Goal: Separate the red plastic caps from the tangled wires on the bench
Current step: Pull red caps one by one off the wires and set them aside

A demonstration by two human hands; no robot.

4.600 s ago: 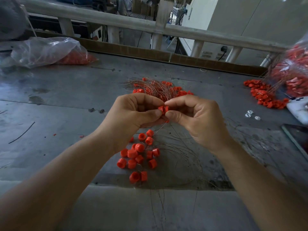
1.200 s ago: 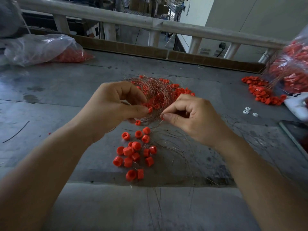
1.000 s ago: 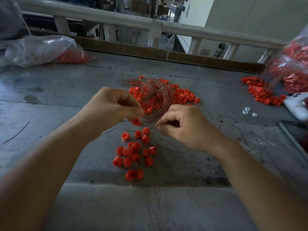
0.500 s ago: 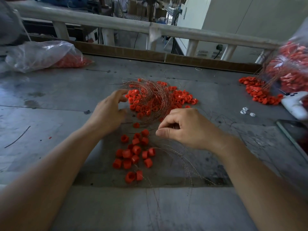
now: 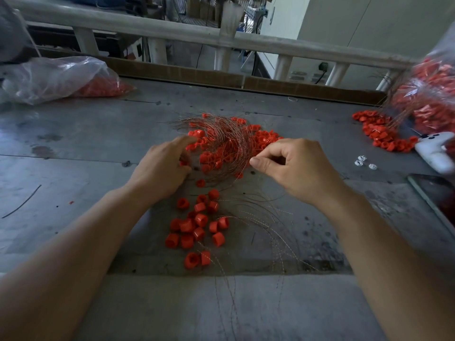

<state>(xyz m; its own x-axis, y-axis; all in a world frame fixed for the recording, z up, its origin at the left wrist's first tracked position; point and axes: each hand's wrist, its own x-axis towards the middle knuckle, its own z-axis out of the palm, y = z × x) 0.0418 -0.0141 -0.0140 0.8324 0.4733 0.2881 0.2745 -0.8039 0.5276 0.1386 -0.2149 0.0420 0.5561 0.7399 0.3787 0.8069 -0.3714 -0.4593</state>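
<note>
Head view: L hand (image 5: 162, 168) curls fingers into tangled wires (image 5: 226, 143) just ahead, R hand (image 5: 295, 166) pinches a strand at their other edge. Loose red caps (image 5: 194, 227) lie btwn forearms on scuffed grey bench (image 5: 73, 148); white railing (image 5: 172, 33) beyond, clear bag (image 5: 56, 77) far L.

Odds and ends round the edges

A crumpled clear plastic bag (image 5: 54, 77) lies at 10 o'clock and a second, blurred bag (image 5: 440, 70) at 2 o'clock. At 3 o'clock sits a white handheld controller (image 5: 435, 153), with small white pieces (image 5: 362, 161) just to its left. A dark flat screen device (image 5: 433, 195) lies toward 4 o'clock. Across 12 o'clock run a cardboard strip (image 5: 187, 72) and a pale railing (image 5: 172, 33), with a wall socket (image 5: 323, 66) beyond them.
</note>
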